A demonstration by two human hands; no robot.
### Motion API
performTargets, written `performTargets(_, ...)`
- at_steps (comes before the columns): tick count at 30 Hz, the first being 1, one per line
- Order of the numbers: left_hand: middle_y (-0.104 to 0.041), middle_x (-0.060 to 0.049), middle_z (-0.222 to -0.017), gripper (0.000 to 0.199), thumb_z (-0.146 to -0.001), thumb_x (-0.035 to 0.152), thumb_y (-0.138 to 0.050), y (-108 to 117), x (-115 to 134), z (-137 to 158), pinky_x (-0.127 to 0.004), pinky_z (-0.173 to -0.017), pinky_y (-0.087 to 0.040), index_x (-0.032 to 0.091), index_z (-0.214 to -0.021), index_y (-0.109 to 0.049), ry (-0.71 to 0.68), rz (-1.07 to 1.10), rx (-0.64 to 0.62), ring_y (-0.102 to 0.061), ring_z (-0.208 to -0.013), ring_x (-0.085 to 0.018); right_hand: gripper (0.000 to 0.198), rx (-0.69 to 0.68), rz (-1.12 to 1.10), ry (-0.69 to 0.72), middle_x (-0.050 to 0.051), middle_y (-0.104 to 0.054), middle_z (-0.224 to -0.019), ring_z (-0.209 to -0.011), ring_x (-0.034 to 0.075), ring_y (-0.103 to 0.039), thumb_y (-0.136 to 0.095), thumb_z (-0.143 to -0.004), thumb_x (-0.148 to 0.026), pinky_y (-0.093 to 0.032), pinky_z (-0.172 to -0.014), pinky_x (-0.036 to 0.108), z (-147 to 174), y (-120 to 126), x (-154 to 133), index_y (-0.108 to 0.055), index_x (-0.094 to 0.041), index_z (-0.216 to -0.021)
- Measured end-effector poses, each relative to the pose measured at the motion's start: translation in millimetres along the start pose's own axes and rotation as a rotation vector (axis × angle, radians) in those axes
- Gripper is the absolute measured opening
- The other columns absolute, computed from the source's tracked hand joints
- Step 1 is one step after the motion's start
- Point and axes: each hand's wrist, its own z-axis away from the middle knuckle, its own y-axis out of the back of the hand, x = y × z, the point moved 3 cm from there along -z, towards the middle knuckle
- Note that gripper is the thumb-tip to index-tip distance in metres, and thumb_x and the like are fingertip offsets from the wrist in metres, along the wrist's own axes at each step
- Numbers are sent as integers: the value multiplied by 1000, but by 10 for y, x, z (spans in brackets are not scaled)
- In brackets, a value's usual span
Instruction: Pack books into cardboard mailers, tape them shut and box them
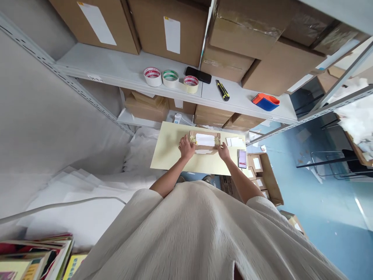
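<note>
Blue flooring (335,225) is spreading through the room to the right of the pale yellow table, the landmark here. A grey metal shelf unit (116,72) is standing behind and above the table. White sheets (75,194) are piling up to its left. On the shelf, beyond the table's far edge, two large cartons (151,35) are each bearing one white label, while more taped cartons (233,39) are stacking up to their right. An open carton (274,179) is sitting just right of the table, containing several labelled small boxes (257,163). On the table's middle, one taped carton (208,148) is lying with a white label (205,139) on top, its print too small to read. The left hand (187,147) is grasping this carton's left end; the right hand (223,151) is gripping its right end. Above the table's far edge, three tape rolls (170,82) are showing printed cores, two red and one green, the lettering unreadable. Near them one black phone-like object (198,74), one orange-and-blue object (265,102) and one yellow-and-black cutter (223,91) are resting. At the table's right side, white slips (235,142) and one lit phone (242,158) are lying.
</note>
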Motion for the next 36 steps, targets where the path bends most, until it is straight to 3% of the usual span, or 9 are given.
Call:
performTargets(2,-59,-29,-171,76,-107,30,-64,-27,-33,4,-61,-127,-53,18,-179,-46,3,58,-25,-58,-159,-45,67,-15,-41,40,26,-81,-133,-112,36,-79,-49,-104,-72,-65,-97,46,18,6,-44,-73,-16,-132)
performTargets(4,-64,-27,-165,76,-104,23,-65,-47,-54,8,-59,-129,-53,17,-178,-47,-43,106,-51,-63,-154,-43,55,-10,-48,77,20,-84,-120,-98,33,-77,-51,-99,-72,-63,-88,43,54,23,-82,-72,-23,-112)
performTargets(8,-68,-26,-158,82,-97,14,-67,-22,-95,54,-59,-130,-52,17,-176,-49,-84,164,-24,-66,-150,-43,39,24,-45,135,15,-85,-106,-88,31,-74,-55,-93,-69,-59,-78,39,144,103,-142,-62,-30,-93)
performTargets(15,-68,-27,-157,78,-96,12,-64,165,-42,265,-55,-129,-52,13,-173,-52,-88,187,72,-65,-150,-41,28,8,-83,225,13,-86,-102,-95,33,-78,-60,-85,-56,-61,-84,40,212,293,-341,-63,-29,-91)
performTargets(22,-71,-21,-150,75,-94,10,-65,265,5,666,-52,-126,-56,19,-169,-57,-52,188,220,-66,-146,-40,32,-35,-68,353,13,-86,-106,-98,34,-80,-58,-93,-56,-63,-88,43,276,402,-384,-69,-27,-103)
performTargets(30,-68,-22,-155,72,-99,10,-65,89,84,1563,-52,-132,-52,17,-170,-58,30,132,296,-66,-149,-39,42,-112,-118,489,17,-84,-120,-105,33,-80,-52,-96,-62,-64,-92,43,614,462,111,-68,-26,-111)
performTargets(36,-68,-20,-155,71,-100,12,-67,-185,339,2021,-53,-133,-52,21,-170,-58,-27,117,243,-65,-150,-38,48,-82,-214,414,18,-84,-123,-109,35,-81,-55,-97,-66,-65,-94,44,1006,745,760,-69,-24,-115)
